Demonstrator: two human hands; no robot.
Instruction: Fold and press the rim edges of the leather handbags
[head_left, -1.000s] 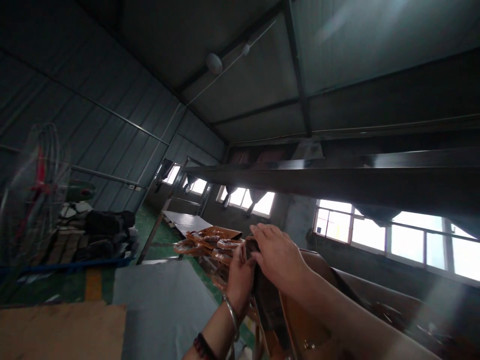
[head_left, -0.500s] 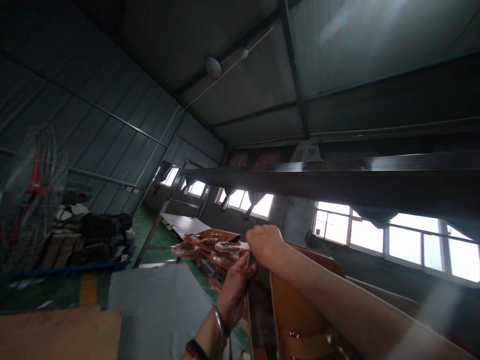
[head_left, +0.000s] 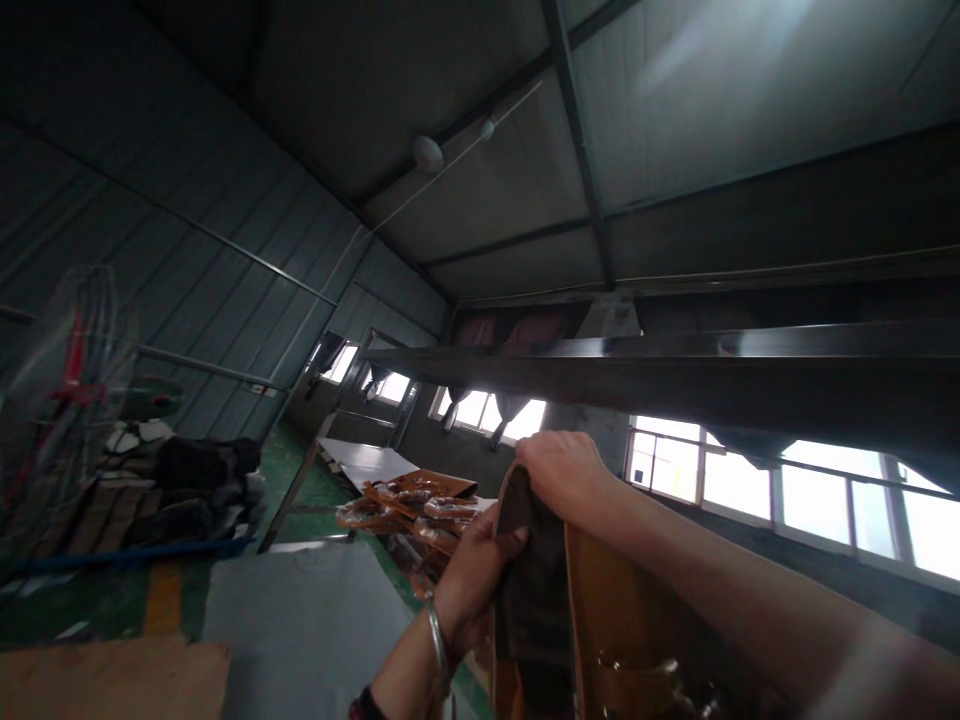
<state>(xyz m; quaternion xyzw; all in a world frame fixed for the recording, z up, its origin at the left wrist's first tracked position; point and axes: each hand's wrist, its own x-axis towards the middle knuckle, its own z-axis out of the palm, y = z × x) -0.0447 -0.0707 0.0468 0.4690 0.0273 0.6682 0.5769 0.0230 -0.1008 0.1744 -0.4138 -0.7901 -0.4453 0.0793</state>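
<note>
A tan bag with metal fittings stands upright low in the view, its dark inner side facing left. My left hand, with a silver bangle at the wrist, pinches the left edge of the dark flap, thumb on the inner face. Over the top edge, my right hand is curled with its fingers closed on the bag; the fingertips are hidden behind it. My right forearm crosses in front of the tan side.
Plastic-wrapped tan straps lie on a table beyond my left hand. A grey sheet and cardboard are at lower left. A fan and dark stacked goods stand far left. A metal beam runs overhead.
The dark flap has risen and now shows a rounded top corner. My right hand has shifted slightly right and up with the bag's edge. My left hand stays on its left edge.
</note>
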